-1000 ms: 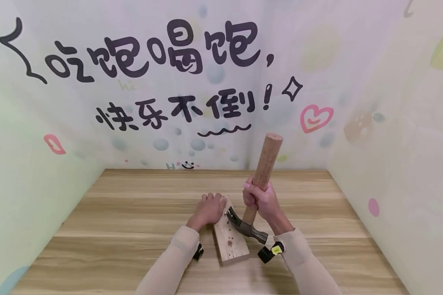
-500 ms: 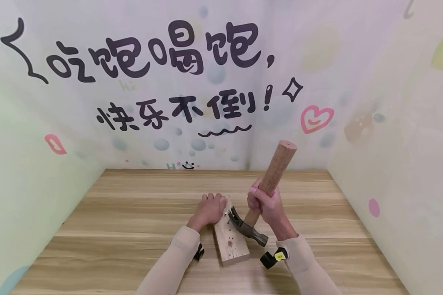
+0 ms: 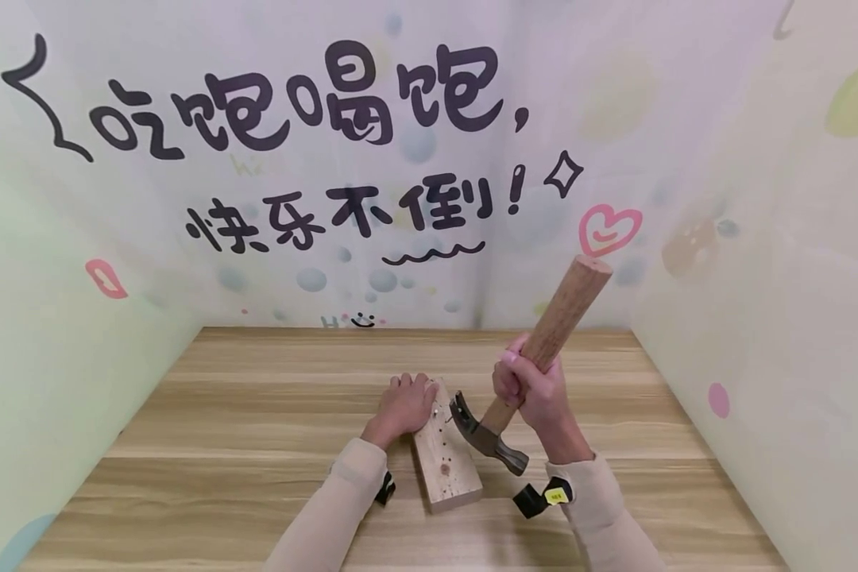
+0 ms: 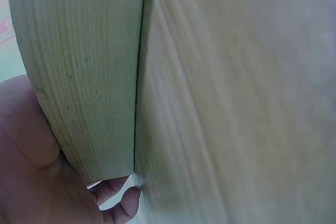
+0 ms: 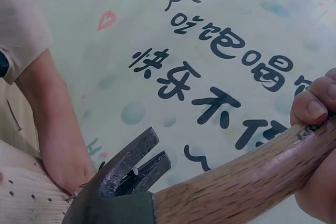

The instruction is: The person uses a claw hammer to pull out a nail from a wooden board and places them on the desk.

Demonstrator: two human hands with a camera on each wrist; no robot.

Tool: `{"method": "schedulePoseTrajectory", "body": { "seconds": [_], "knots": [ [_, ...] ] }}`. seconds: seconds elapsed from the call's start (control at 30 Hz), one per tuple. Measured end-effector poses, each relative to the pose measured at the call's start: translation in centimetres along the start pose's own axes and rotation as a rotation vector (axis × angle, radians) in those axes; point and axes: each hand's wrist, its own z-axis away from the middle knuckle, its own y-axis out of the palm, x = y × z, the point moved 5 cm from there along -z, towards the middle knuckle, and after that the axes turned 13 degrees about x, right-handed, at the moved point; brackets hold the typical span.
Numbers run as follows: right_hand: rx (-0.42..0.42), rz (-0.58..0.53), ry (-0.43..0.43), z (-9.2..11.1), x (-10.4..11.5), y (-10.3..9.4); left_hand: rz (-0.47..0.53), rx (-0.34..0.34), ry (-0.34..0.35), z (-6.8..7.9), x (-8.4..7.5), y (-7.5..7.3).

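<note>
My right hand grips the wooden handle of a claw hammer around its middle. The handle leans up to the right, and the hammer's head is down beside the board's right edge. A nail shows in the slot between the claws in the right wrist view. My left hand holds the far end of a pale wooden board, its fingers bent over that end in the left wrist view. Several dark holes dot the board's top. Another thin nail shows at the left of the right wrist view.
The board lies on a wood-grain table. Printed white walls close off the back and both sides. Black wrist cameras sit at both cuffs, the right one near the table beside the board.
My right hand and the hammer have shifted right, and the handle has tipped further to the right. The claw has moved rightward toward the board's edge. My left hand and the board keep their place.
</note>
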Motion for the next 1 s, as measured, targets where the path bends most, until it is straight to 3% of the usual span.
{"method": "schedulePoseTrajectory", "body": {
  "seconds": [0.23, 0.43, 0.57, 0.67, 0.77, 1.0],
  "knots": [
    [0.037, -0.031, -0.055, -0.4, 1.3, 0.4, 0.115, -0.043, 0.04, 0.3, 0.3, -0.6],
    [0.043, -0.038, -0.056, -0.2, 1.5, 0.3, 0.148, -0.184, 0.051, 2.1, -0.3, -2.4],
    [0.044, -0.037, -0.054, -0.1, 1.4, 0.2, 0.191, -0.252, 0.137, 3.7, -0.9, -3.6],
    [0.042, -0.027, -0.059, -0.1, 1.3, 0.0, 0.248, -0.216, 0.245, 4.7, -1.4, -3.9],
    [0.037, -0.025, -0.061, -0.2, 1.3, -0.2, 0.301, -0.138, 0.352, 5.8, -2.1, -3.8],
    [0.032, -0.054, -0.06, -0.4, 1.2, -0.2, 0.277, -0.044, 0.472, 7.4, -3.3, -3.0]
  ]
}}
